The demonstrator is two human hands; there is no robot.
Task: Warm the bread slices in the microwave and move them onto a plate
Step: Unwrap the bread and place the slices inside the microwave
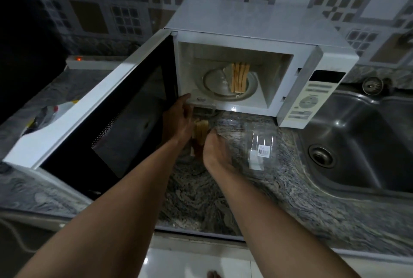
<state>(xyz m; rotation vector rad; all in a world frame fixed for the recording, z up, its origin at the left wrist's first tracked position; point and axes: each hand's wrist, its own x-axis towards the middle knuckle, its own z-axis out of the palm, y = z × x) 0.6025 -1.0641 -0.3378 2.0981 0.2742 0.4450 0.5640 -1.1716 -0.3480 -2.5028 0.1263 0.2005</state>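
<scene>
**Loading in progress: bread part-transferred**

White box-shaped microwave [257, 58], door open: four tan bread slices [240, 77] stand on its glass turntable at 12 o'clock. Left hand [178, 119] and right hand [214, 145] pinch further slices [200, 134] at centre. Recommend lifting level, fingers firm, clearing the door sill.

Head view: microwave open, bread inside and in hand.

White microwave [257, 38] on granite counter [201, 192], door [107, 107] swung left. Bread slices [240, 77] stand on edge on the glass turntable [214, 83]. Left hand [178, 121] and right hand [215, 148] close on more slices [200, 133] and a clear plastic container [203, 107] below the opening. Clear lid [260, 145] lies right; steel sink [357, 143] beyond.
</scene>
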